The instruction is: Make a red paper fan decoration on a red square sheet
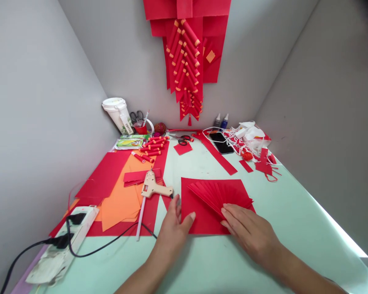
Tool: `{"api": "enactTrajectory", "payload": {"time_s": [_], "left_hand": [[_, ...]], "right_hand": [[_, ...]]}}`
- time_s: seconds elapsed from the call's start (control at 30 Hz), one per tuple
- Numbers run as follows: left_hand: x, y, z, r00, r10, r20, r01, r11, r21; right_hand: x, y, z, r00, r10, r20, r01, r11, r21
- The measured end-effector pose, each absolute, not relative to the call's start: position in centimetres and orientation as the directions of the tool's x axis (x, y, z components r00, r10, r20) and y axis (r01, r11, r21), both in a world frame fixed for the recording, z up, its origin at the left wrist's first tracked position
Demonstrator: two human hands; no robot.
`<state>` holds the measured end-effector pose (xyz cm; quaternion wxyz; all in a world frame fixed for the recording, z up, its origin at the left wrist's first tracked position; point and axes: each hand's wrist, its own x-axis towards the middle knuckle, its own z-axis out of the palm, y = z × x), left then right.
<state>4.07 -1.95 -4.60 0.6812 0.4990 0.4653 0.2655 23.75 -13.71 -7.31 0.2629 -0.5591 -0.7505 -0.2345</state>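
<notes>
A flat red paper sheet lies on the table near its front, with a pleated red paper fan spread on top of it. My right hand is on the fan's gathered lower end, its fingers pressed together over the folds. My left hand is at the sheet's left edge, thumb and fingers apart, holding nothing. Just beyond it, a beige glue gun with a long glue stick rests on red and orange paper.
Orange sheets and a power strip with black cables lie at left. Red paper rolls, black scissors, a phone and a heap of scraps are farther back. A firecracker decoration hangs on the wall.
</notes>
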Motion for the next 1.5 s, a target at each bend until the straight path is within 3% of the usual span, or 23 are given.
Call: {"api": "enactTrajectory", "payload": {"time_s": [0.07,0.17,0.23,0.33,0.47,0.9,1.2,1.5], "left_hand": [[2.8,-3.0,-5.3,0.464,0.860,-0.213,0.299,0.074,0.951],[1.5,-4.8,-6.1,0.572,0.812,0.114,0.445,-0.424,0.789],[1.5,-5.7,-6.4,0.657,0.717,0.234,0.440,-0.617,0.653],[2.3,-6.3,-6.9,0.748,0.602,0.278,0.420,-0.755,0.504],[3.1,-6.5,-7.6,0.784,0.552,0.284,0.421,-0.810,0.409],[3.7,-5.5,-7.7,0.809,0.560,0.176,0.489,-0.809,0.326],[4.6,-4.1,-7.3,0.843,0.500,0.197,0.468,-0.863,0.188],[5.1,-4.4,-7.4,0.809,0.491,0.325,0.445,-0.871,0.208]], "right_hand": [[23.9,-13.8,-7.8,-0.236,0.722,0.650,0.961,0.274,0.045],[24.0,-13.9,-8.4,-0.240,0.730,0.640,0.958,0.286,0.033],[24.0,-13.9,-8.9,-0.248,0.749,0.614,0.954,0.298,0.022],[23.8,-14.0,-9.6,-0.256,0.787,0.561,0.952,0.307,0.003],[23.8,-13.9,-10.3,-0.266,0.804,0.532,0.945,0.327,-0.022],[24.9,-11.8,-9.1,-0.341,0.796,0.499,0.903,0.426,-0.063],[25.6,-10.4,-8.9,-0.390,0.773,0.500,0.866,0.493,-0.086],[25.4,-10.1,-9.2,-0.343,0.781,0.522,0.862,0.482,-0.154]]}}
